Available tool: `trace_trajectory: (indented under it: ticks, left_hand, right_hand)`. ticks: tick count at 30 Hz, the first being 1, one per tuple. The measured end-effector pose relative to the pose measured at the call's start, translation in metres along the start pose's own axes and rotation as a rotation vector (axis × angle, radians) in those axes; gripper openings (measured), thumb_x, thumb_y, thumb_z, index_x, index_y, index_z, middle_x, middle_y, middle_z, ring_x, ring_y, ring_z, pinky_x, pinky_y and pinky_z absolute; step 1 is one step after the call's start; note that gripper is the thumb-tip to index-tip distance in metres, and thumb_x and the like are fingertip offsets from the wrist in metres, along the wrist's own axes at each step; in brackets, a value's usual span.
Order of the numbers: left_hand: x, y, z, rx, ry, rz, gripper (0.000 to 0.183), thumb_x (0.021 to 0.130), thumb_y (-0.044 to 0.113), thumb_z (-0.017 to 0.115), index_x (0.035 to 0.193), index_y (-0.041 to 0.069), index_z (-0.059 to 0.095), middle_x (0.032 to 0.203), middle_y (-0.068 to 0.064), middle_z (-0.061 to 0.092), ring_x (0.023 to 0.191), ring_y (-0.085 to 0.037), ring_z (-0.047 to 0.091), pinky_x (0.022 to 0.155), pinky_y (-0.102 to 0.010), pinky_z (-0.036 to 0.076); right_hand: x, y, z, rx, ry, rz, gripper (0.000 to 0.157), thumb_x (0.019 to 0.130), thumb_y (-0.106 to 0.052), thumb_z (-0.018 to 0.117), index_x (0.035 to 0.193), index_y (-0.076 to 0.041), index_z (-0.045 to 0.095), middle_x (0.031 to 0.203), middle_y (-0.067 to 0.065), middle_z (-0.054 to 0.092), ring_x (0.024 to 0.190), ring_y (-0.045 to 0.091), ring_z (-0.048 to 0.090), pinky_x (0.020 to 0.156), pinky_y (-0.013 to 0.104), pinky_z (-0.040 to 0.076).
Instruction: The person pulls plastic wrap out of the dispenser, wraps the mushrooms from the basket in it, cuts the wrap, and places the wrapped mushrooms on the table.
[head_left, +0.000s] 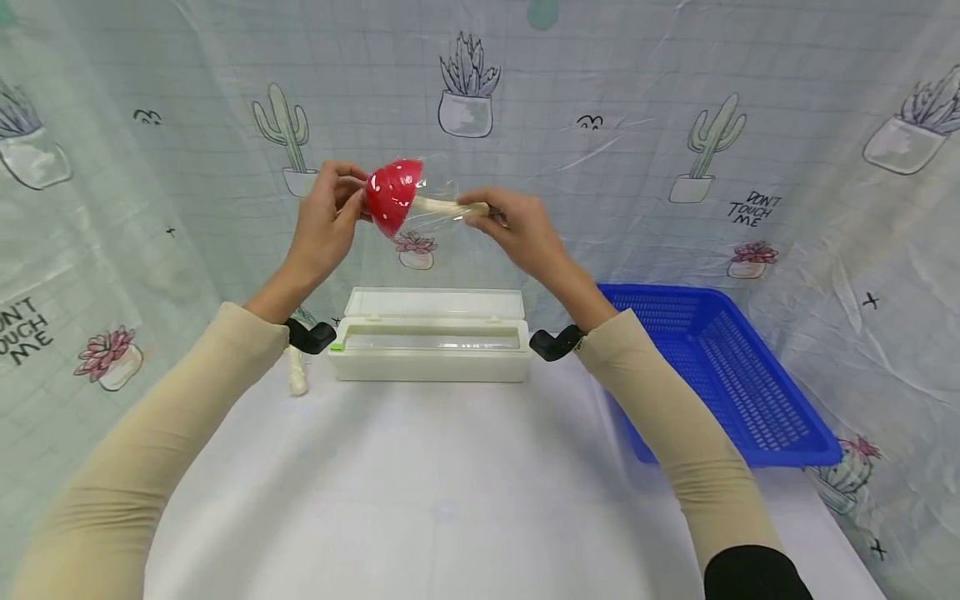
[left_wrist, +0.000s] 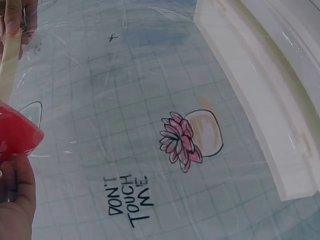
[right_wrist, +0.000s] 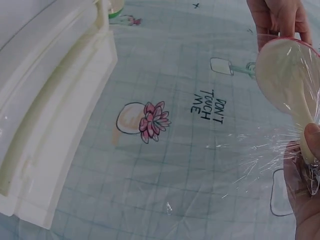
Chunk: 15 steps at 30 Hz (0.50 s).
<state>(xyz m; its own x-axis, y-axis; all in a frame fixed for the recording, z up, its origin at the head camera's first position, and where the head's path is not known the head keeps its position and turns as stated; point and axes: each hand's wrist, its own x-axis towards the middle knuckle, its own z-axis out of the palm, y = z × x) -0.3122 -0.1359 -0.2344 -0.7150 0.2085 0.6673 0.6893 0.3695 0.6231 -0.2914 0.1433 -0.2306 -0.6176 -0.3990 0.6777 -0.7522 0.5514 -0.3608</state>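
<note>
A toy mushroom with a white-spotted red cap [head_left: 393,197] is held up on its side above the table, clear plastic film [right_wrist: 260,150] around it. My left hand [head_left: 328,210] grips the cap from the left. At the other end, my right hand [head_left: 519,227] pinches the tip of the pale stem [head_left: 435,206], where the film is bunched in the right wrist view. Below the hands sits a white cling film dispenser [head_left: 431,363], its lid [head_left: 437,303] raised and a roll of film [head_left: 433,341] inside.
A blue plastic basket [head_left: 750,383] stands right of the dispenser, partly behind my right forearm. Left of the dispenser lies another pale stem-like piece [head_left: 297,373], partly covered by my left wrist. A patterned curtain [head_left: 525,67] hangs behind the white table [head_left: 420,483].
</note>
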Motion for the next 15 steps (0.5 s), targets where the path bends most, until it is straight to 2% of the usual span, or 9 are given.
trace_trajectory:
  ticks: [4, 15]
  left_hand:
    - [0.002, 0.007, -0.005, 0.003, -0.022, 0.025, 0.029, 0.107, 0.006, 0.048, 0.135, 0.0, 0.045, 0.123, -0.019, 0.067, 0.093, -0.013, 0.065, 0.086, -0.02, 0.057]
    - [0.006, 0.02, -0.014, 0.041, -0.023, 0.042, 0.034, 0.107, 0.004, 0.046, 0.141, 0.005, 0.041, 0.123, -0.017, 0.067, 0.097, -0.017, 0.066, 0.089, -0.022, 0.057]
  right_hand:
    - [0.002, -0.003, -0.004, 0.001, 0.024, -0.025, 0.025, 0.097, -0.014, 0.069, 0.121, -0.005, 0.073, 0.113, 0.007, 0.075, 0.077, 0.015, 0.056, 0.068, 0.024, 0.046]
    - [0.006, -0.01, -0.013, 0.005, 0.066, -0.067, 0.024, 0.096, -0.014, 0.07, 0.119, -0.006, 0.074, 0.105, 0.005, 0.075, 0.07, 0.015, 0.047, 0.064, 0.025, 0.039]
